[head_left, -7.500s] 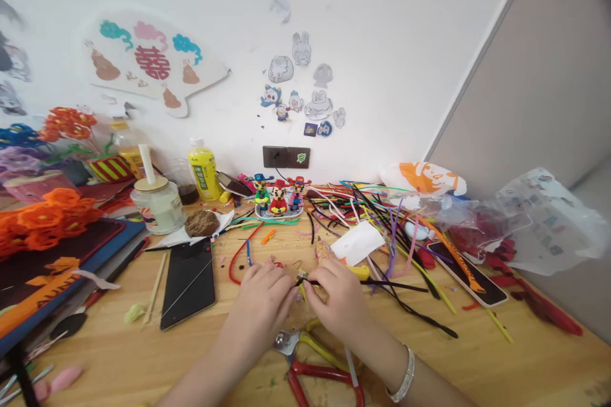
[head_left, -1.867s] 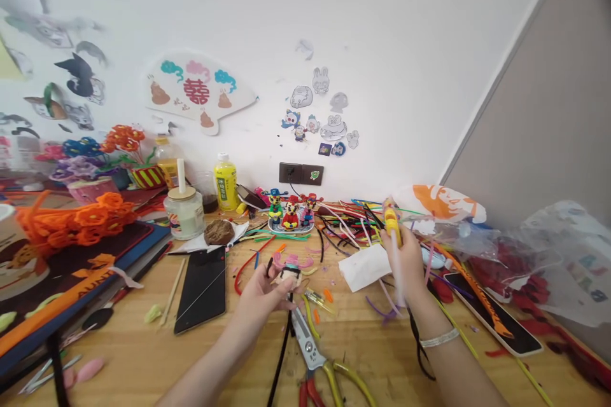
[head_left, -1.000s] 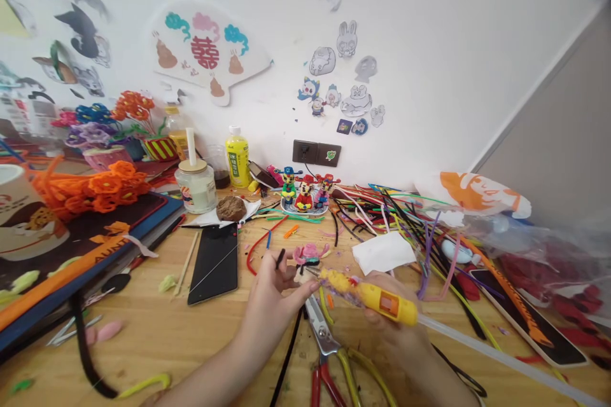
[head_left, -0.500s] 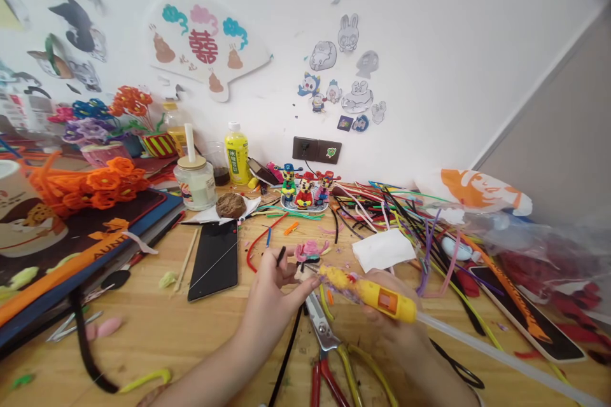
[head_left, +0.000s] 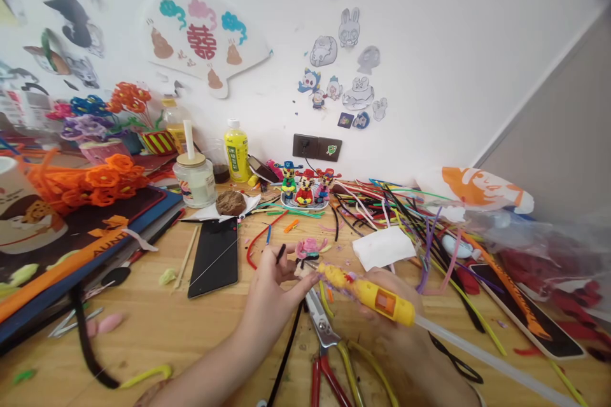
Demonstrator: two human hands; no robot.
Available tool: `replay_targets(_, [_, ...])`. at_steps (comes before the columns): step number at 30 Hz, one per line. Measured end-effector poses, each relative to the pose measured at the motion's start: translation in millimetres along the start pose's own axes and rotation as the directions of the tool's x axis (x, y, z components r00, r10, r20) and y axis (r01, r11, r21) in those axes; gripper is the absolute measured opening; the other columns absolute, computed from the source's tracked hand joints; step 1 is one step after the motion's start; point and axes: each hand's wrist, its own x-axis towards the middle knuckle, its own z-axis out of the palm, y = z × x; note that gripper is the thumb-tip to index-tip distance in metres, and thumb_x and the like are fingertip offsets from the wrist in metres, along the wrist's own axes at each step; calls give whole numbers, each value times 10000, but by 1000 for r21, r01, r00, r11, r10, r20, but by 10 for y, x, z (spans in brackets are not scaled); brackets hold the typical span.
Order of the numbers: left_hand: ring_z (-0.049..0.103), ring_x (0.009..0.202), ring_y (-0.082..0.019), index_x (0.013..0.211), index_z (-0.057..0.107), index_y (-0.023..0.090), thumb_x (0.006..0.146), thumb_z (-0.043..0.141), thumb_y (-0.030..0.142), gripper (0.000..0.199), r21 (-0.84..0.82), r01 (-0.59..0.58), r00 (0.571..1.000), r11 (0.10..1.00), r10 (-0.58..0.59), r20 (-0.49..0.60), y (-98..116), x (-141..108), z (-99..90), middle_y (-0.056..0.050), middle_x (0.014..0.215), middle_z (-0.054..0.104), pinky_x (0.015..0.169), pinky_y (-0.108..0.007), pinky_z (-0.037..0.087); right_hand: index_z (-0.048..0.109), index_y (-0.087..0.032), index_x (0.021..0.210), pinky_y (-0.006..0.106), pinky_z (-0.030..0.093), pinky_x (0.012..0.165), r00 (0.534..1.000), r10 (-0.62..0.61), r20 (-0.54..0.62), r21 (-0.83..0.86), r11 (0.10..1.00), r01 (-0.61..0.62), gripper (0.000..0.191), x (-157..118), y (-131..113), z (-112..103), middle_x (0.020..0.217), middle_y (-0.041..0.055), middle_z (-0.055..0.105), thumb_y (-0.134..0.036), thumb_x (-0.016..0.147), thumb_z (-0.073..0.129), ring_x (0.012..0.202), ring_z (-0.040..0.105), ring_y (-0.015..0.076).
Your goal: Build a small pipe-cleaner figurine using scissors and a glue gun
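My right hand (head_left: 389,311) is wrapped round a yellow hot glue gun (head_left: 384,301), with a long translucent glue stick (head_left: 482,344) running out of its back. The nozzle tip points left at a small figure (head_left: 308,253) with a pink top and black and pale parts. Thumb and fingers of my left hand (head_left: 281,286) pinch that figure; a short black fuzzy piece (head_left: 281,253) sticks up by the fingers. Below the hands lie scissors (head_left: 322,324) and red-handled pliers (head_left: 329,381), partly overlapping.
Three finished figurines (head_left: 305,189) stand on a small dish. Many coloured pipe cleaners (head_left: 382,203) spread at the back right, near a white paper (head_left: 384,248). A dark phone (head_left: 214,259) lies left; a yellow bottle (head_left: 237,152) and a candle jar (head_left: 195,179) stand behind it.
The view has shifted very slightly. Both hands, the glue gun and the pinched figure keep nearly the same places, with the nozzle still at the figure.
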Motion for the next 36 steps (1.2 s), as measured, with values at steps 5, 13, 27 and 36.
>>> replay_targets(5, [593,718,-128,785,445,195,557,722,210,359,2,-31,999,1000,31,-23,-24,4,-6,1,867,545,602,-239,502,596,-171,685,270,356,471,1000,-7,18,-32,999,8,425,0,-2,-12,577,25,544,-549,768,420,510,500,156])
replay_targets(13, [570,709,-107,790,409,205,604,687,234,335,99,-40,999,994,39,12,-14,16,-16,10,892,492,652,-264,496,592,-174,698,277,349,480,999,11,41,-62,998,-8,432,-11,16,-5,592,17,531,-556,767,402,527,480,157])
replay_targets(27, [570,616,-80,768,392,207,600,684,226,338,95,-36,999,995,35,11,-14,23,-7,38,840,473,602,-250,505,587,-188,697,282,332,473,1000,7,9,-63,998,-7,443,-5,-2,11,574,17,517,-575,779,388,521,475,159])
replay_targets(36, [592,588,-84,725,371,203,581,696,226,356,54,11,1000,998,-11,-3,3,15,-10,4,952,512,596,-269,507,577,-179,682,277,325,474,1000,-2,-3,-62,998,2,423,-15,24,14,567,7,502,-556,779,412,513,463,146])
